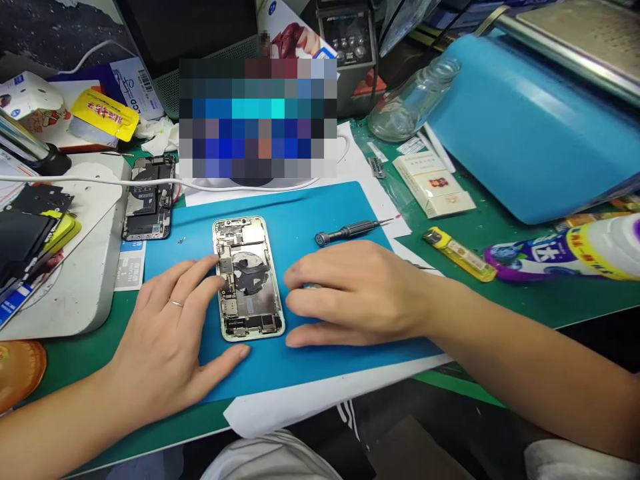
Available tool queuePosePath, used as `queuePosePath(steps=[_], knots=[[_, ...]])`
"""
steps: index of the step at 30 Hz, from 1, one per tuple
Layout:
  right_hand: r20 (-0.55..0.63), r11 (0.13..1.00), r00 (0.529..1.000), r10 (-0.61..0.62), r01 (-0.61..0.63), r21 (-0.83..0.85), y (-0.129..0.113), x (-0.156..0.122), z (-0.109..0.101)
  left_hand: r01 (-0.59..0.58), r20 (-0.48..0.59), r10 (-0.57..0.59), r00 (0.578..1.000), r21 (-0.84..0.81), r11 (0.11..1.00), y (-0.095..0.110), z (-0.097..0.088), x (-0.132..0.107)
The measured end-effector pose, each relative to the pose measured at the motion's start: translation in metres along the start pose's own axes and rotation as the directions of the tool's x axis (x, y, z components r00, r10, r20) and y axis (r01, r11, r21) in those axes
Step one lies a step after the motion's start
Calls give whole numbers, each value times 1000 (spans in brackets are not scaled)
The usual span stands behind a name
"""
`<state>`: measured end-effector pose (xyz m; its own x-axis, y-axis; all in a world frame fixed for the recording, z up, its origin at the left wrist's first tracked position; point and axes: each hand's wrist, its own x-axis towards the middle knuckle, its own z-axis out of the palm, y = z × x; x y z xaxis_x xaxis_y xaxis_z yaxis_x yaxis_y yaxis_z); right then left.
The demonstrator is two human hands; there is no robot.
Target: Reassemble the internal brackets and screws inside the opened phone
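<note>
Opened, pale-rimmed rectangular phone [251,279] lies on a smooth blue mat [300,363]

The mat covers part of a crowded green worktop [530,303]. A pixelated patch [257,120] hides what stands at the back, and a dark flat screen [190,30] is cut off above. I count two opened phones, the second a black-framed phone [149,200] at the mat's upper left, one slim grey screwdriver [353,232] and one clear glass jar [413,103]. The bare left hand [173,327] is spread wide, fingertips over the pale phone's left edge; the bare right hand [350,293] curls near its right, and I cannot tell whether it grips anything.
</note>
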<state>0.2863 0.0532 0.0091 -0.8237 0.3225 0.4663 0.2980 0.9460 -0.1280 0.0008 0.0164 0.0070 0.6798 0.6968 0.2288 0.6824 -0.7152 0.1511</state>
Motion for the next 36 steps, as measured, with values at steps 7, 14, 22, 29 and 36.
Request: queuePosePath(steps=[7,14,22,29,36], knots=[[120,977,993,-3,28,-212,4,-1,2,-7,61,7,998,8,1000,-1,1,3],[39,964,997,-60,68,-256,3,1,6,-36,107,39,993,-29,999,-3,3,3],[-97,960,991,-93,63,-273,-3,4,4,-58,77,61,995,-41,997,-3,5,2],[-120,967,990,-69,37,-254,-3,4,8,-48,68,52,996,-61,997,-3,5,2],[-123,974,991,-46,18,-225,-6,5,11,-23,61,28,998,-84,996,-2,6,2]])
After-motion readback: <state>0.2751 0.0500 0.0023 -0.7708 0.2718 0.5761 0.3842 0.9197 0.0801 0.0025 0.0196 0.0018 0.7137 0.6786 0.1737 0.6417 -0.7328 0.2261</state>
